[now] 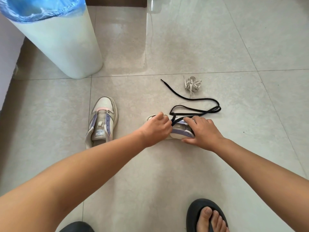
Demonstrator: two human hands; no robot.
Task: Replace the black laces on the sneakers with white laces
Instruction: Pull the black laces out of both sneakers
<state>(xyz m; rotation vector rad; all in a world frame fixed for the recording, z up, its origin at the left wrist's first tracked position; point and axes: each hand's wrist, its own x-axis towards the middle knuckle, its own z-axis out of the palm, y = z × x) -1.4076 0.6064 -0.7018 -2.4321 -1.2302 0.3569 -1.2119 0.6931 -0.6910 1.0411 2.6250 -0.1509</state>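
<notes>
Two white sneakers with purple eyelet strips lie on the tiled floor. The left sneaker (102, 121) has no lace and points away from me. The right sneaker (179, 131) lies partly under my hands. My left hand (156, 128) pinches the black lace (197, 111) at the sneaker's eyelets. My right hand (203, 133) presses on the sneaker's side and holds it. The black lace trails in loose loops over the floor beyond the shoe. A bundle of white laces (192, 84) rests farther back.
A tall white bin (63, 47) with a blue bag liner stands at the back left. My feet in black sandals (207, 216) are at the bottom edge. A white furniture leg (153, 5) is at the top.
</notes>
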